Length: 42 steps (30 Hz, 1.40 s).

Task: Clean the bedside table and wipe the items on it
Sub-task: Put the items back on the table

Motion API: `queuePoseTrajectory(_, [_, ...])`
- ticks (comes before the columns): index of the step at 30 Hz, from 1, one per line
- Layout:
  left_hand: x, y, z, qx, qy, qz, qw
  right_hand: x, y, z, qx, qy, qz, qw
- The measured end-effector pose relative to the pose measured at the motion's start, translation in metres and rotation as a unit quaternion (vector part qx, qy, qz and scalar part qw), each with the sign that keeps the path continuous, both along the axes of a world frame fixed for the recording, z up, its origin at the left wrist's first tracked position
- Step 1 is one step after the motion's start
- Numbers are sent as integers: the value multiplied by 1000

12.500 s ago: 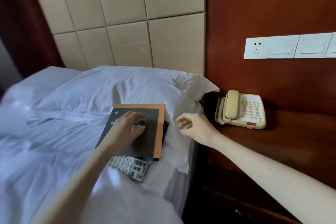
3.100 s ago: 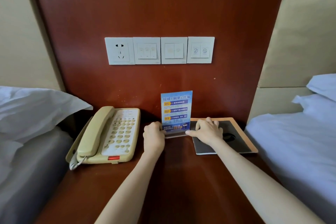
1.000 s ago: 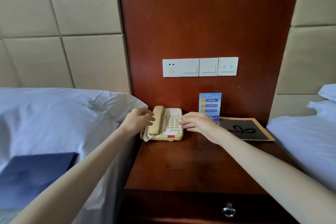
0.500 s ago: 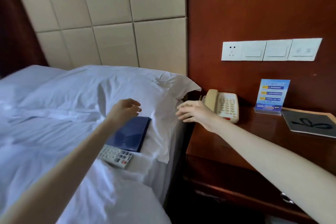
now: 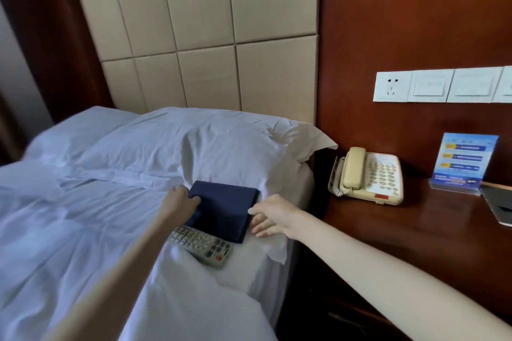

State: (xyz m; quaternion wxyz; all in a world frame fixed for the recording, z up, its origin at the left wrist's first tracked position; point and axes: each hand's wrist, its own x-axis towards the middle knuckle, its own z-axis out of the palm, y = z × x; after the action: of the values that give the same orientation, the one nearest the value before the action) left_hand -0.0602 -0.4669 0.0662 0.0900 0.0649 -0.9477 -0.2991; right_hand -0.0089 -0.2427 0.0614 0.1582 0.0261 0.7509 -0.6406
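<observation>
1. Bed [image 5: 83, 230]: our navy cloth [image 5: 224, 210] (looks folded, can't swear to it) lies on the sheet by the pillow, well off the worktop [image 5: 415, 235].
2. Cloth: our left hand [image 5: 180, 202] pinches its left edge. Our right hand [image 5: 274, 219] lies flat and relaxed just beside the right edge. We'd slip those fingers under and lift it level so it doesn't unfold.
3. Remote [image 5: 202, 243]: it's tucked against the cloth's near edge, so we'd lift straight up, no dragging.

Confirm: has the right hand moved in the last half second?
Yes: the right hand has gone left, away from the telephone, to the bed beside the folded blue cloth.
</observation>
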Motion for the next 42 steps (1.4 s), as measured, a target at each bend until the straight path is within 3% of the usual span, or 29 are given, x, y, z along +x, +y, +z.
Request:
queuePoseTrajectory(4, [-3, -1, -2, 22, -3, 9, 1000, -6, -10, -5, -18, -11, -19, 1000])
queuePoseTrajectory(10, [-3, 2, -5, -20, -10, 12, 1000, -12, -16, -15, -63, 12, -12, 998])
queuePoseTrajectory(13, [-2, 8, -5, 12, -4, 12, 1000, -14, -10, -17, -63, 41, -22, 997])
queuePoseTrajectory(19, [4, 45, 24, 49, 111, 25, 992, -13, 23, -9, -65, 98, -44, 992])
queuePoseTrajectory(23, [10, 84, 46, 77, 188, -14, 979, -11, 56, -1, -92, 125, -93, 984])
queuePoseTrajectory(27, [13, 124, 52, 151, 201, -91, 964, -3, 95, 5, -91, 148, -144, 974])
queuePoseTrajectory(35, [12, 208, 43, 248, 225, -231, 913, 23, 185, 22, 17, 178, -260, 949])
queuePoseTrajectory(38, [10, 244, 38, 244, 198, -247, 917, 40, 217, 32, 39, 209, -290, 933])
queuePoseTrajectory(42, [7, 295, 31, 200, 120, -270, 934, 61, 256, 41, 152, 260, -354, 885])
